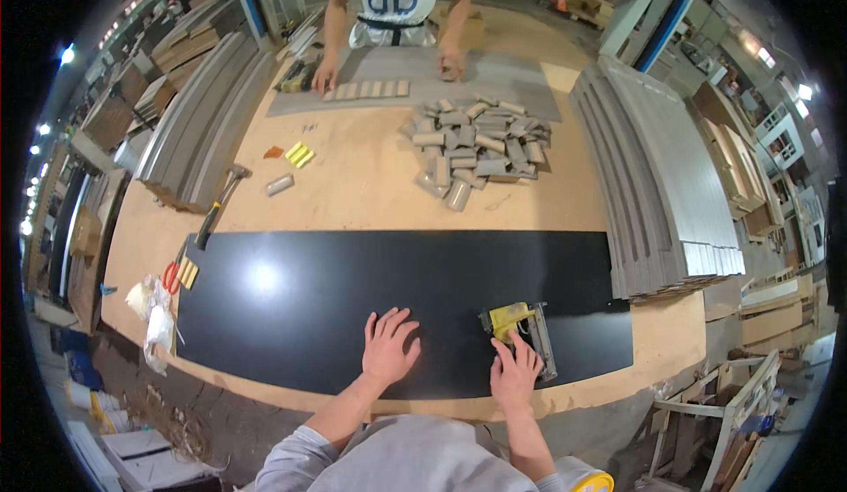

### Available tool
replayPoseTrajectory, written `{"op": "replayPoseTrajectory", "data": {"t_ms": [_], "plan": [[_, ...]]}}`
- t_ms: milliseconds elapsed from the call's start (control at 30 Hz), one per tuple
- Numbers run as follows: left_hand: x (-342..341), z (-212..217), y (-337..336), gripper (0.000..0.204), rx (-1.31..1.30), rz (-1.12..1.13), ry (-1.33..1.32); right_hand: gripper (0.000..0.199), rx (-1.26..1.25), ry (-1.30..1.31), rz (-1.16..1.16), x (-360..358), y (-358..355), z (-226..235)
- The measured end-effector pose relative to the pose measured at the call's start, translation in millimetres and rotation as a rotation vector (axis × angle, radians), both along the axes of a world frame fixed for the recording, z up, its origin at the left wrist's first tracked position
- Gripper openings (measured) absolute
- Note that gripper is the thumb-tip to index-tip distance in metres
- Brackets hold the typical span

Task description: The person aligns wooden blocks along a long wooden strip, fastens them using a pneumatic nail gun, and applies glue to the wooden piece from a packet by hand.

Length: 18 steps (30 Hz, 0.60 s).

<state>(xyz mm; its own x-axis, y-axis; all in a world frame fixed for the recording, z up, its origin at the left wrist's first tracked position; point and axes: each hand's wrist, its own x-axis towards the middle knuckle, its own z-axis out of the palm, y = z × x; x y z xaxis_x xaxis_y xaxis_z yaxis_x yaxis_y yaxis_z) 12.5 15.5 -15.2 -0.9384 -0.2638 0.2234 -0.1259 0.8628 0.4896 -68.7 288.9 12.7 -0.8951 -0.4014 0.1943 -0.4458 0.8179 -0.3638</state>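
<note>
My left hand (389,348) lies flat on a glossy black panel (353,280), its fingers spread and nothing in it. Over to the right, a yellow nail gun (509,317) with a grey metal magazine lies on the same panel. My right hand (515,374) is at the near side of the nail gun, fingers stretched out and slightly apart. Its fingertips overlap the tool's body; the hand is not visibly wrapped round it.
Across the wooden table (326,174), a person (394,2) handles small blocks on a grey board (512,77). A pile of grey blocks (476,143) lies mid-table. Stacked grey panels (662,174) stand right, more panels (198,121) left. A hammer (216,205) and red-handled scissors (171,274) lie left.
</note>
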Motion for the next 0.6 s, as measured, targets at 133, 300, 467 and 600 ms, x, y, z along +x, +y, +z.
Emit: {"op": "replayPoseTrajectory", "data": {"t_ms": [133,300,467,600], "plan": [[5.4,-6.5,-6.6,0.037,0.032,-0.006,0.007,0.052,0.091,0.076,0.017,-28.0,18.0,-0.5],[23.4,2.0,-26.4,0.036,0.072,-0.097,-0.024,0.052,0.075,-0.001,-0.276,-25.9,-9.5,2.6],[68.7,-2.6,-85.3,0.037,0.087,-0.124,-0.017,0.056,-0.023,-0.105,-0.113,38.8,-95.1,-20.2],[93.5,9.5,-165.9,0.032,0.027,0.072,0.069,0.055,0.033,-0.022,0.009,83.7,-163.1,-37.6]]}}
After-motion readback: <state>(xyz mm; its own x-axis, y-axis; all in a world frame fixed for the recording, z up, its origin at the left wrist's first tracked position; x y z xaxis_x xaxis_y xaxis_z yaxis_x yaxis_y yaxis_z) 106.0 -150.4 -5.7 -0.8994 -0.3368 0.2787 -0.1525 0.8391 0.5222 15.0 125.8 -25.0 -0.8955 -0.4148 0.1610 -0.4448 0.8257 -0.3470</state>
